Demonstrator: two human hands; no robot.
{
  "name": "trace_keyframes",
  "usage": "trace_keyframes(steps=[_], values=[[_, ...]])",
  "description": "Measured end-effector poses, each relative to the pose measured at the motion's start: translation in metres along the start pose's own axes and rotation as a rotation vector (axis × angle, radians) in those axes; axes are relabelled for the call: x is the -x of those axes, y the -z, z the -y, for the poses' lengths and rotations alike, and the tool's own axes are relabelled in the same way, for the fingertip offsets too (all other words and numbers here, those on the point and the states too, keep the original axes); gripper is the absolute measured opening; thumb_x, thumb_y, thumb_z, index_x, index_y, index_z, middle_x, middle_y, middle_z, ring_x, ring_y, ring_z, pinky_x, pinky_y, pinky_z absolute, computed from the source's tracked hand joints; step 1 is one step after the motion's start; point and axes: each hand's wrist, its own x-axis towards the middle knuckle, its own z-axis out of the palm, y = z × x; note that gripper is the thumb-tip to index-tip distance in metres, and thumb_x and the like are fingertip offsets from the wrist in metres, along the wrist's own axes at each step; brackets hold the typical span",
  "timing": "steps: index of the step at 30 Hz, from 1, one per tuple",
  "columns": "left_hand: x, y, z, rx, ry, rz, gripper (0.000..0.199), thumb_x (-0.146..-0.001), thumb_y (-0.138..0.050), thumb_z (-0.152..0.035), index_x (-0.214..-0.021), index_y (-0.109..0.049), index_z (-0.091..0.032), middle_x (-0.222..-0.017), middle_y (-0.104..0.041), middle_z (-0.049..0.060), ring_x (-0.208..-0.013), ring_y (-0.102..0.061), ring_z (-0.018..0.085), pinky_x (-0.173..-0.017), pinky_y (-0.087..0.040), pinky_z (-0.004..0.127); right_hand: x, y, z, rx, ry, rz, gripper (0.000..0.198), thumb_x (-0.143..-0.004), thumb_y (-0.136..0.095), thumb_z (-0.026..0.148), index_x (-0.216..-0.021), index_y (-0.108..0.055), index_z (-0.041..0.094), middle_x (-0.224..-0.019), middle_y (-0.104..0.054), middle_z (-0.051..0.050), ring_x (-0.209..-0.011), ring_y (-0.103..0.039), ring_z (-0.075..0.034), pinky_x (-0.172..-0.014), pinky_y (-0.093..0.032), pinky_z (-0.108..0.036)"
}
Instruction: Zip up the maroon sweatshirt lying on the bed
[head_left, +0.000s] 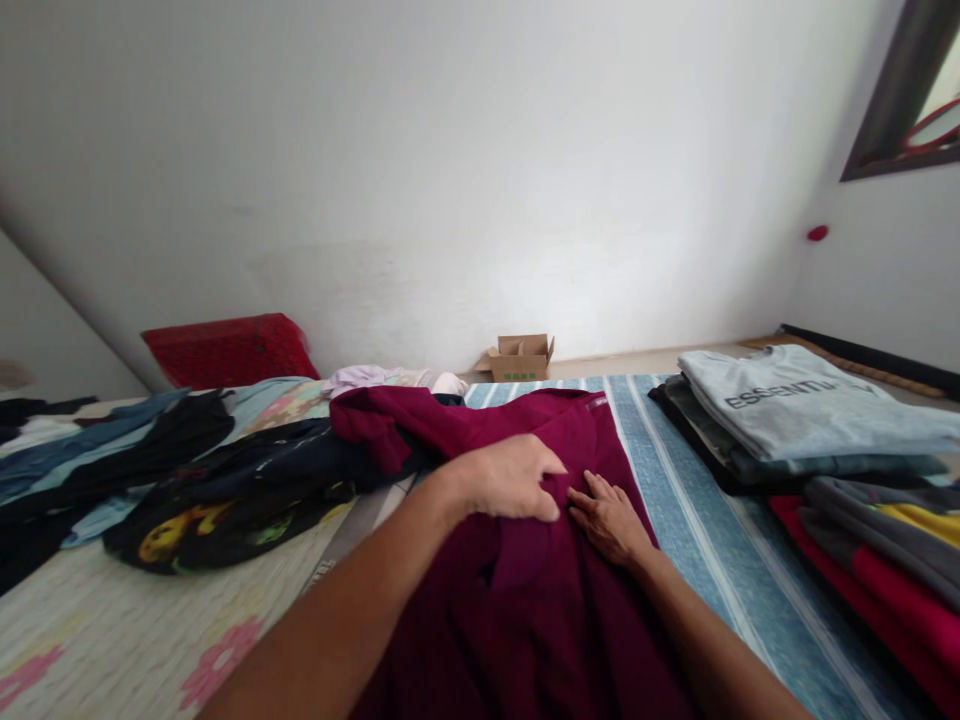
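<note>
A maroon long-sleeved shirt (555,620) lies spread in front of me, its near part creased and in shadow. One sleeve stretches to the far left, and a small pale label shows near its far right corner. My left hand (514,478) rests on the middle of the cloth, thumb and forefinger apart; its other fingers are mostly hidden. Just to the right, my right hand (611,515) lies flat on the shirt near its right edge, fingers spread.
Dark and blue clothes (247,480) lie loosely heaped on the left. At right are a folded grey "ESSENTIALS" top (810,400) on a stack and a nearer pile of red and grey clothes (885,560). A cardboard box (521,360) and a red case (232,350) stand by the wall.
</note>
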Motion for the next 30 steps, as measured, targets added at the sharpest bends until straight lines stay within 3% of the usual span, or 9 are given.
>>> trace_keyframes(steps=[1, 3, 5, 8, 15, 19, 22, 26, 30], values=[[-0.006, -0.018, -0.009, -0.059, -0.098, 0.131, 0.01, -0.052, -0.064, -0.01, -0.052, -0.056, -0.017, -0.046, -0.047, -0.007, -0.049, -0.041, 0.009, -0.048, -0.03, 0.021, 0.002, 0.002, -0.001, -0.006, 0.009, 0.003, 0.048, -0.089, -0.041, 0.036, -0.135, -0.045, 0.024, -0.149, -0.026, -0.009, -0.136, -0.023, -0.029, -0.109, -0.02, -0.045], [-0.016, -0.052, -0.016, -0.12, -0.157, 0.243, 0.014, -0.057, -0.061, -0.01, -0.051, -0.05, -0.018, -0.046, -0.043, -0.007, -0.046, -0.038, 0.008, -0.046, -0.027, 0.022, 0.005, 0.005, -0.003, -0.019, 0.014, 0.011, 0.055, -0.085, -0.044, 0.027, -0.139, -0.04, 0.017, -0.149, -0.026, -0.01, -0.136, -0.024, -0.028, -0.11, -0.022, -0.043], [-0.021, -0.078, -0.012, -0.144, -0.135, 0.285, 0.019, -0.06, -0.06, -0.01, -0.05, -0.045, -0.018, -0.046, -0.043, -0.006, -0.045, -0.038, 0.008, -0.044, -0.026, 0.023, 0.007, 0.007, -0.004, -0.028, 0.01, 0.009, 0.057, -0.084, -0.038, 0.019, -0.141, -0.034, 0.014, -0.148, -0.026, -0.009, -0.136, -0.023, -0.026, -0.111, -0.022, -0.04], [-0.025, -0.101, 0.003, -0.074, -0.037, 0.347, 0.015, -0.061, -0.06, -0.013, -0.054, -0.047, -0.018, -0.049, -0.046, -0.005, -0.046, -0.042, 0.01, -0.044, -0.029, 0.023, 0.008, 0.008, -0.004, -0.025, 0.0, 0.002, 0.058, -0.085, -0.026, 0.011, -0.143, -0.029, 0.01, -0.149, -0.023, -0.009, -0.137, -0.02, -0.024, -0.112, -0.019, -0.04], [-0.019, -0.119, 0.024, 0.309, 0.096, 0.409, 0.01, -0.063, -0.062, -0.023, -0.064, -0.053, -0.017, -0.055, -0.05, -0.005, -0.046, -0.044, 0.009, -0.042, -0.032, 0.02, 0.002, 0.005, -0.004, -0.036, -0.018, 0.024, 0.056, -0.087, -0.024, 0.013, -0.143, -0.028, 0.009, -0.149, -0.023, -0.009, -0.137, -0.02, -0.026, -0.112, -0.018, -0.043], [-0.011, -0.12, 0.023, 0.528, 0.168, 0.506, 0.024, -0.067, -0.066, -0.037, -0.078, -0.06, -0.017, -0.057, -0.053, -0.005, -0.044, -0.046, 0.009, -0.041, -0.035, 0.02, 0.013, 0.008, -0.003, -0.06, -0.006, -0.047, 0.055, -0.089, -0.022, 0.017, -0.144, -0.027, 0.011, -0.149, -0.024, -0.009, -0.137, -0.02, -0.024, -0.112, -0.016, -0.042], [-0.008, -0.117, 0.024, 0.564, 0.151, 0.526, 0.04, -0.067, -0.068, -0.048, -0.091, -0.064, -0.015, -0.058, -0.054, -0.004, -0.041, -0.045, 0.007, -0.04, -0.036, 0.019, 0.018, 0.011, -0.002, -0.074, 0.005, -0.087, 0.055, -0.09, -0.02, 0.018, -0.145, -0.025, 0.013, -0.149, -0.023, -0.008, -0.138, -0.019, -0.023, -0.112, -0.014, -0.043], [-0.005, -0.121, 0.029, 0.592, 0.13, 0.631, 0.063, -0.071, -0.063, -0.059, -0.115, -0.059, -0.014, -0.059, -0.057, -0.002, -0.04, -0.048, 0.008, -0.041, -0.038, 0.019, 0.01, 0.01, -0.005, -0.063, -0.01, -0.023, 0.054, -0.09, -0.023, 0.018, -0.143, -0.029, 0.008, -0.148, -0.026, -0.012, -0.136, -0.022, -0.027, -0.111, -0.018, -0.043], [-0.002, -0.125, 0.04, 0.52, 0.119, 0.616, 0.051, -0.073, -0.06, -0.055, -0.103, -0.062, -0.013, -0.058, -0.058, -0.002, -0.04, -0.049, 0.008, -0.039, -0.036, 0.019, 0.001, 0.004, -0.01, -0.038, -0.013, 0.019, 0.055, -0.088, -0.023, 0.013, -0.142, -0.028, 0.005, -0.148, -0.026, -0.012, -0.136, -0.023, -0.027, -0.11, -0.019, -0.042]])
